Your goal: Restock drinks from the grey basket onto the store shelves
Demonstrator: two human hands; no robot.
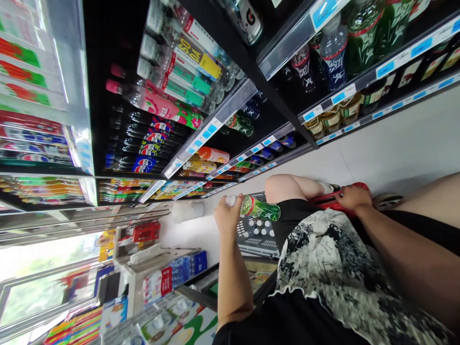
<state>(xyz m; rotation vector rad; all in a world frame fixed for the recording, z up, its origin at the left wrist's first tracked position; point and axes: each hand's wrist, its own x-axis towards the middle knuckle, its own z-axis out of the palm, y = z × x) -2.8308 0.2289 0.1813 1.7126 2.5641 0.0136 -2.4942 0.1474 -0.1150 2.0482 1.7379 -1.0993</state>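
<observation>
The green bottle (261,209) with a white cap is in the left hand (227,216). The grip is closed around its cap end, so the fingers hide most of the cap. The whole view is turned on its side, and in it the bottle lies level, its base pointing toward the bare knee (287,187). It hangs just over a grey basket (259,243), not touching it as far as I can tell. Several white bottle caps (257,227) show inside the basket.

The right hand (354,195) is closed on a red handle (332,201) beside the knee. The handle runs toward the basket, though the place where the two meet is hidden by black clothing. A black-and-white patterned cloth (323,258) covers the person's lap between the two arms.

Further out, dark shelves (230,103) full of drinks stand along the aisle, with blue and white price tags (206,134) on their edges. They hold dark cola bottles (147,143), clear bottles with coloured labels (183,67), and more green bottles (362,38) near the white tiled floor (395,143). Another rack of packaged goods (168,278) stands behind the left arm, with bright windows beyond it.
</observation>
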